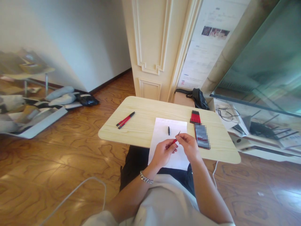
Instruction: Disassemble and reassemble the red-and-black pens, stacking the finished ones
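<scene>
My left hand (pixel 164 153) is closed around the red barrel of a pen (pixel 174 141), held above a white sheet of paper (pixel 158 133). My right hand (pixel 188 145) pinches a thin pen refill (pixel 179 133) at the barrel's upper end; its narrow tip sticks up past my fingers. Just beyond my hands, a short black pen piece (pixel 168 130) lies on the paper. Red-and-black pens (pixel 126 120) lie side by side at the table's left. Several more red-and-black pens (pixel 195 116) form a tight row at the right, above a phone (pixel 201 136) with a blurred screen.
The light wooden table (pixel 141 108) has rounded corners. Behind it are a cream panelled door (pixel 150 37) and a black bag (pixel 199 99). A white tray of packages (pixel 35 122) lies on the floor at left. White cables (pixel 94 178) run on both sides of me.
</scene>
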Motion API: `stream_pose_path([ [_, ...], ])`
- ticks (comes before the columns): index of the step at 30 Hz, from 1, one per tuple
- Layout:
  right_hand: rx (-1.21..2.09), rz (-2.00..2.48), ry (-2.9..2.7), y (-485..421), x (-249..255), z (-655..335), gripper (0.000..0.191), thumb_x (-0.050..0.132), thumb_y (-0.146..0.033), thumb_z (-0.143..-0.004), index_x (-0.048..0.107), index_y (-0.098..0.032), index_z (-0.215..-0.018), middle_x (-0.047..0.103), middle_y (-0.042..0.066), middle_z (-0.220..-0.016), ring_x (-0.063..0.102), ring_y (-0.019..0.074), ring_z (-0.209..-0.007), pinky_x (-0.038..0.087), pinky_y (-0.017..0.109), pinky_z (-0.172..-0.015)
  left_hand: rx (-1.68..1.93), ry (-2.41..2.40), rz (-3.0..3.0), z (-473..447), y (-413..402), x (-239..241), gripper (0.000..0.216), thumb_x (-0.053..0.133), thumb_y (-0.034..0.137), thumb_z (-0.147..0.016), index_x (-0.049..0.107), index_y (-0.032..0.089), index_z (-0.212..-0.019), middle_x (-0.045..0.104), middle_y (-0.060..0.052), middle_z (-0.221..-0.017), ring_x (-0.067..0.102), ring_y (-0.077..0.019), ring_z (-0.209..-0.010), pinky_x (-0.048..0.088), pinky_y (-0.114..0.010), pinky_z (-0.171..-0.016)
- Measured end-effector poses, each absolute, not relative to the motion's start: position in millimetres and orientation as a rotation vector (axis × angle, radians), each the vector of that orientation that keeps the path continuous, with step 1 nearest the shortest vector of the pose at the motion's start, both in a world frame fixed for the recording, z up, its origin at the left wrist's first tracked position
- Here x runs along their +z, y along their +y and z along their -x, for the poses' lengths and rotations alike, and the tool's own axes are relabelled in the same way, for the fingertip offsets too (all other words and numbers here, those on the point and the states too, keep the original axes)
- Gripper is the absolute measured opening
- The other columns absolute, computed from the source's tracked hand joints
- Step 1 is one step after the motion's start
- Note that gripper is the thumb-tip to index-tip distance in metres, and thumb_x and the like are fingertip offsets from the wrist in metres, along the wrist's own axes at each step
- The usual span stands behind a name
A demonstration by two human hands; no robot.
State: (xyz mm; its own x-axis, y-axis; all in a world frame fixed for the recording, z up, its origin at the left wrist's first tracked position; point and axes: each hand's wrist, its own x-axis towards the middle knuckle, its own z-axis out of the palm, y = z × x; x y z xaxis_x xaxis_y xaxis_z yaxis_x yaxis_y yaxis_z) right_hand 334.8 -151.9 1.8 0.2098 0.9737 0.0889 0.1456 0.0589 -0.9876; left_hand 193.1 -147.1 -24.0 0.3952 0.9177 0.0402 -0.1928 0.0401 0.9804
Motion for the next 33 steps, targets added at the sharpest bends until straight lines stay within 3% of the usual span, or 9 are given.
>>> stream_pose_path([
  [10,0.915,1.399,-1.258,-152,-2,-332,0.024,0.064,-0.041,-0.077,0.066,-0.017,-0.079,0.066,0.004,-0.076,0.059,0.0167,-0.073,0.046,0.029,-0.068,1.035,0.793,-1.176,-192,-146,-28,0.036,0.063,0.043,-0.078,0.067,0.014,-0.1,0.069,-0.007,-0.08,0.062,-0.0155,-0.068,0.049,-0.027,-0.063],
  [15,1.074,1.323,-1.382,-136,-4,-345,0.028,0.062,-0.041,-0.078,0.067,-0.017,-0.091,0.068,0.004,-0.081,0.059,0.0161,-0.074,0.046,0.029,-0.068,1.037,0.802,-1.139,-188,-144,-27,0.038,0.062,0.044,-0.079,0.065,0.013,-0.102,0.069,-0.007,-0.081,0.064,-0.0153,-0.069,0.05,-0.027,-0.064],
  [23,0.503,1.909,-1.72,-74,-17,-346,0.019,0.055,-0.025,-0.08,0.07,-0.021,-0.092,0.07,0.005,-0.094,0.062,0.0177,-0.085,0.043,0.029,-0.078,1.06,0.847,-1.071,-184,-140,-29,0.043,0.065,0.045,-0.077,0.063,0.012,-0.105,0.068,-0.009,-0.082,0.065,-0.0161,-0.069,0.051,-0.028,-0.064],
  [28,0.438,2.046,-1.849,-58,-18,-340,0.023,0.051,-0.022,-0.081,0.07,-0.024,-0.095,0.07,0.005,-0.096,0.062,0.0197,-0.091,0.042,0.028,-0.078,1.062,0.852,-1.081,-180,-138,-30,0.044,0.065,0.046,-0.076,0.063,0.012,-0.104,0.068,-0.009,-0.083,0.065,-0.0163,-0.07,0.051,-0.027,-0.062],
  [33,0.471,2.096,-1.878,-52,-14,-340,0.023,0.053,-0.032,-0.082,0.07,-0.024,-0.095,0.071,0.007,-0.096,0.063,0.0208,-0.091,0.042,0.028,-0.077,1.083,0.872,-1.075,-177,-134,-31,0.043,0.065,0.045,-0.077,0.063,0.012,-0.105,0.068,-0.009,-0.082,0.065,-0.0158,-0.07,0.051,-0.026,-0.062],
])
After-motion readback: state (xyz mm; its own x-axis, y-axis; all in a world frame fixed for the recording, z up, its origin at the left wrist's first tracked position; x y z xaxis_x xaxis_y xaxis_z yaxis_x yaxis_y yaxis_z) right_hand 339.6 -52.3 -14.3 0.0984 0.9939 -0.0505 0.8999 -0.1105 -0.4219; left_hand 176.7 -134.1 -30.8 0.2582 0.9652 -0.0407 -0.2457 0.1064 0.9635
